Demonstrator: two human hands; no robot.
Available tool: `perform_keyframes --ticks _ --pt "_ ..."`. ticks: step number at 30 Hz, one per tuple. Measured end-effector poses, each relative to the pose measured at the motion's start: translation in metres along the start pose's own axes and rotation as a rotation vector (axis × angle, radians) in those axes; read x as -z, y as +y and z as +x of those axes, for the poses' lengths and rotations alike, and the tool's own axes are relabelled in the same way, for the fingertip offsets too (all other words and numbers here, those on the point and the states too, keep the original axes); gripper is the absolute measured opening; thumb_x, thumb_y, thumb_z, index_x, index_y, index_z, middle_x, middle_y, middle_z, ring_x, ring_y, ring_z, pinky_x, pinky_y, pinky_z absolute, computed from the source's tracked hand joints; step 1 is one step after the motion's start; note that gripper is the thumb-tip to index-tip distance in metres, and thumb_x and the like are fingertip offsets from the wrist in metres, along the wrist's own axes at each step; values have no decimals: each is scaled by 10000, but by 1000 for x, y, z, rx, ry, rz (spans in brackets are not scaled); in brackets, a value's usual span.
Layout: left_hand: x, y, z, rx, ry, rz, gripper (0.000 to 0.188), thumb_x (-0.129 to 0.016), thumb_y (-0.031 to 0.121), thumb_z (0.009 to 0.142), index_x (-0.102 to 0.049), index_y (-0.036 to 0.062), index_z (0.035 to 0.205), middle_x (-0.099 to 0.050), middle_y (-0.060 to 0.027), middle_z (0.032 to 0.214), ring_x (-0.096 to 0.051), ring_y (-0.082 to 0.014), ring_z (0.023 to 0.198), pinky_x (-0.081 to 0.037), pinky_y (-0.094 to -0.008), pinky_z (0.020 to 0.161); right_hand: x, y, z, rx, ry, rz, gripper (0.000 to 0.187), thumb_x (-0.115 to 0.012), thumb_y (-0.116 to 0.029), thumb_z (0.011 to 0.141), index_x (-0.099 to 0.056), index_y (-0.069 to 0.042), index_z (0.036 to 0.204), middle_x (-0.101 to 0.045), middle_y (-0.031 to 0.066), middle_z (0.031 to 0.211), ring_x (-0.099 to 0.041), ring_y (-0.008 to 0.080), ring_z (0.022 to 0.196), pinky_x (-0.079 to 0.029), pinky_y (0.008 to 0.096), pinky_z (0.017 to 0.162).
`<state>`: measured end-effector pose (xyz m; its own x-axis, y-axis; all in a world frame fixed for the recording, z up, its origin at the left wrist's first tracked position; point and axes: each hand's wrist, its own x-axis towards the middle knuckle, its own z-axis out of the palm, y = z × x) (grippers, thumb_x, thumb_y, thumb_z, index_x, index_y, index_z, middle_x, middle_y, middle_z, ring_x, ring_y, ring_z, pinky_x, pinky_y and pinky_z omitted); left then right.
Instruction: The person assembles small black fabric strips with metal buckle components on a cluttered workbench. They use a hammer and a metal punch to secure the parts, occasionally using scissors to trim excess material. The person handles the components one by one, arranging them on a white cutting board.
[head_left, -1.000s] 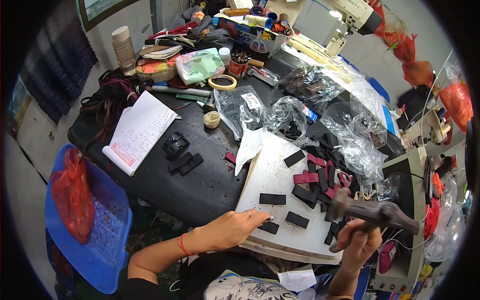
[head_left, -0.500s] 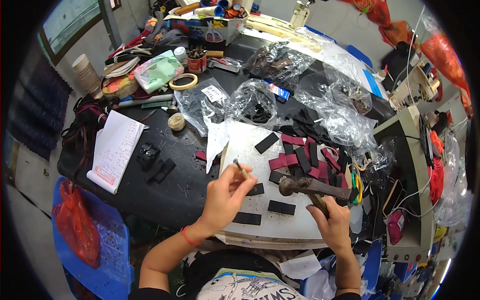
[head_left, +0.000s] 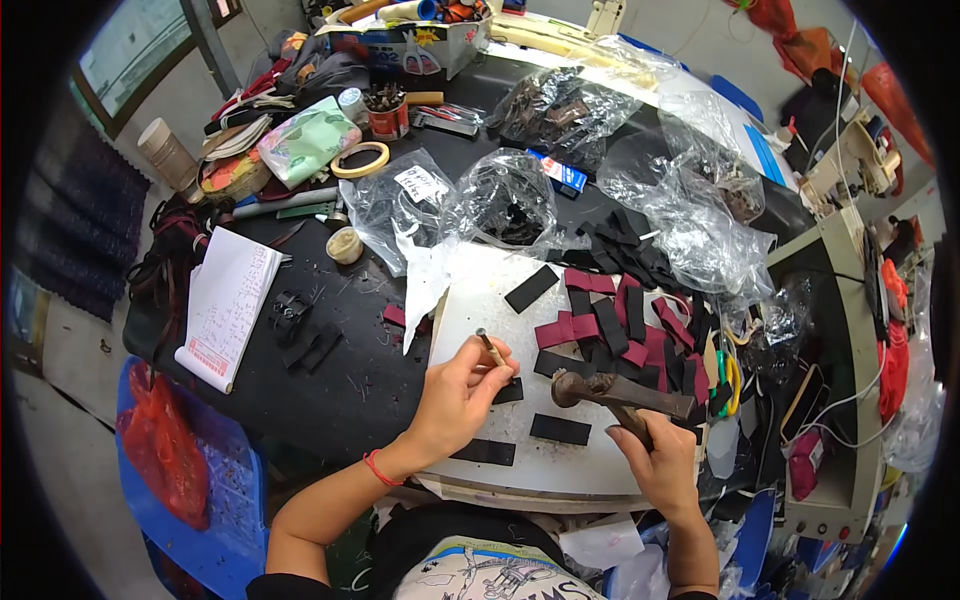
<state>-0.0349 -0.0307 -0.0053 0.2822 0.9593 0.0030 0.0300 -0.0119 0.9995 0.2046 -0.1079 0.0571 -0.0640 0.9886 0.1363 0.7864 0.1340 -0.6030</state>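
While the left hand (head_left: 455,400) pinches a thin punch (head_left: 491,348) upright on a black strip (head_left: 507,391) on the white board (head_left: 470,300), the right hand (head_left: 655,455) grips a hammer (head_left: 620,392). The hammer's head hangs just right of the punch, over the board.

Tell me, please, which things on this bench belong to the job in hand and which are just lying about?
In use:
left hand holding a punch
right hand holding a hammer
black strip under the punch
white board

Lying about:
notebook
tape roll
plastic bags
green pouch
tin
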Motion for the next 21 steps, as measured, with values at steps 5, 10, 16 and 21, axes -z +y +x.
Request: perform_keyframes --ticks 5,10,16,21 --pt "-8 6 -5 -338 -26 389 163 -561 -15 888 -534 -17 1048 -650 -167 950 -679 -266 792 -547 -341 673 21 -14 14 96 235 116 46 -599 -24 839 -608 14 864 -570 34 625 -499 73 493 -394 223 466" --pt "-14 5 -8 -433 -103 576 214 -521 -32 861 -482 -30 1071 -608 -188 860 -619 -394 737 -526 -420 621 38 -41 36 459 -83 -286 160 -712 -115 816 -653 -9 920 -563 74 598 -546 197 458 -423 313 433" --pt "-8 3 2 -46 41 61 192 -549 32 924 -485 -44 1088 -651 -141 919 -691 -206 833 -562 -291 699 24 -33 32 237 74 -120 202 -739 -145 794 -646 -22 924 -628 114 679 -595 260 534 -453 341 497" --pt "5 2 5 5 -111 11 171 -545 53 938 -492 -40 1073 -664 -139 952 -674 -169 899 -553 -271 773 16 -19 19 169 75 -84 189 -735 -103 790 -609 -17 902 -597 104 634 -556 202 504 -423 295 498"
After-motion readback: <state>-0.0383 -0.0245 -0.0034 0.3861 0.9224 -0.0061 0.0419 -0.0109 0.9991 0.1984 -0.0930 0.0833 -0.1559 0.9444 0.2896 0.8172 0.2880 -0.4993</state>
